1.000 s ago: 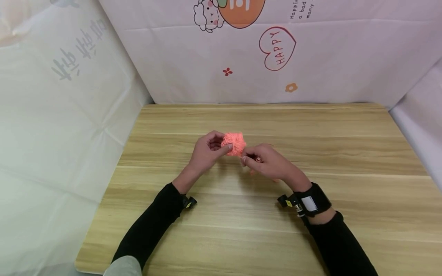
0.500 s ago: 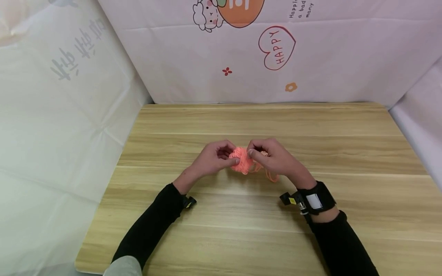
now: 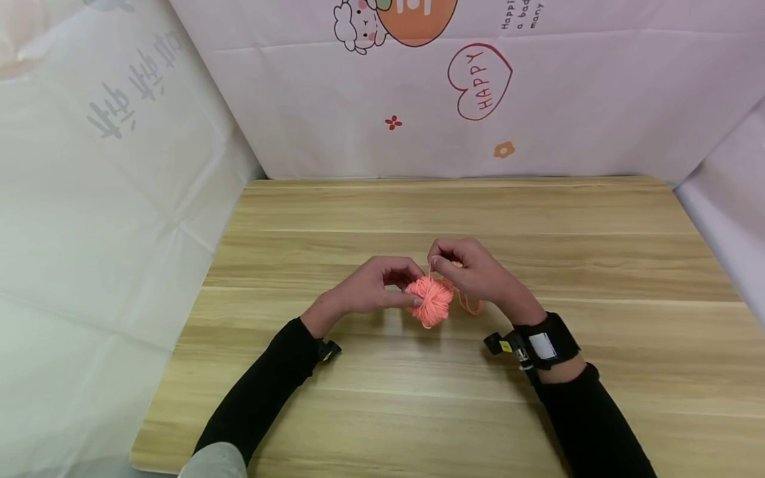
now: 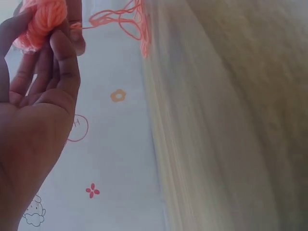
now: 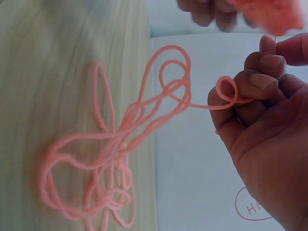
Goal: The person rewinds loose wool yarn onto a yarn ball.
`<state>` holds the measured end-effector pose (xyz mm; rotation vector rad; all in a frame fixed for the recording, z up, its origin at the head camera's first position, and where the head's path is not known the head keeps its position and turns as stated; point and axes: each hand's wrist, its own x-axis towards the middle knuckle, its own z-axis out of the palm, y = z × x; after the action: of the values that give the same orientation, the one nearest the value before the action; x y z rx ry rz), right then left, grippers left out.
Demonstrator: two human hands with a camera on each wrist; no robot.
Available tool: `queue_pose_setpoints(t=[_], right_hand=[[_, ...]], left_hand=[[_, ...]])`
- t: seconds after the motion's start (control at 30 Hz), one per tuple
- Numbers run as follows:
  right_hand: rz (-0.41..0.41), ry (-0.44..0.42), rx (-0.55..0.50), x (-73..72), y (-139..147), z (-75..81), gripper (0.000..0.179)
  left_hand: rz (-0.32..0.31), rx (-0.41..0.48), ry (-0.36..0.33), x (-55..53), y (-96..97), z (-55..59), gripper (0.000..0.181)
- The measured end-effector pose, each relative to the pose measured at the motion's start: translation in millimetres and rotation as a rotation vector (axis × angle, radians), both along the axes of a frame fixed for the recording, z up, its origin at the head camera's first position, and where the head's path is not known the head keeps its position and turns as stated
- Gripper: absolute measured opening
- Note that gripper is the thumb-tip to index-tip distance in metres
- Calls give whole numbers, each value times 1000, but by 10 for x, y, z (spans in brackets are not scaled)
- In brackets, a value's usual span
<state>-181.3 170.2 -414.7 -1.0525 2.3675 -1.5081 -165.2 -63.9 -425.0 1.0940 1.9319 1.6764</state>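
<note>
A coral-pink ball of yarn point(image 3: 431, 303) is held above the table between the thumb and fingers of my left hand point(image 3: 379, 285). In the left wrist view the same yarn ball point(image 4: 45, 21) sits at my fingertips. My right hand point(image 3: 472, 269) is up and to the right of the ball, pinching a yarn strand point(image 3: 429, 269) that runs down to it. From the right hand's curled fingers, seen in the right wrist view, slack yarn point(image 5: 115, 130) trails off in loose loops and tangles toward the tabletop.
The wood-grain table point(image 3: 382, 411) lies under both hands. A white printed cloth point(image 3: 335, 119) stands along its back edge, with another white cloth point(image 3: 119, 219) at the left. Each wrist wears a small camera; the right wrist camera point(image 3: 496, 344) sits on a black strap.
My left hand has brought the yarn ball nearer me and to the right, turning it. The right hand has shifted slightly up and right, and the strand between the hands now shows.
</note>
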Motion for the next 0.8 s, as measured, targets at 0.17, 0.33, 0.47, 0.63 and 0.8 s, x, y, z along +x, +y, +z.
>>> queue_pose_setpoints(t=[0.17, 0.33, 0.47, 0.63, 0.8], right_hand=[[-9, -29, 15, -72, 2, -172, 20], [23, -48, -4, -80, -40, -218, 16], [49, -62, -6, -68, -65, -241, 10], [63, -92, 5, -37, -107, -274, 17], [105, -123, 19, 6, -169, -265, 22]], left_hand=[[15, 74, 17, 6, -3, 5, 25], [92, 139, 27, 30, -15, 95, 27], [168, 203, 52, 11, -32, 97, 28], [269, 277, 95, -20, -58, 91, 27], [384, 291, 124, -44, -68, 107, 26]])
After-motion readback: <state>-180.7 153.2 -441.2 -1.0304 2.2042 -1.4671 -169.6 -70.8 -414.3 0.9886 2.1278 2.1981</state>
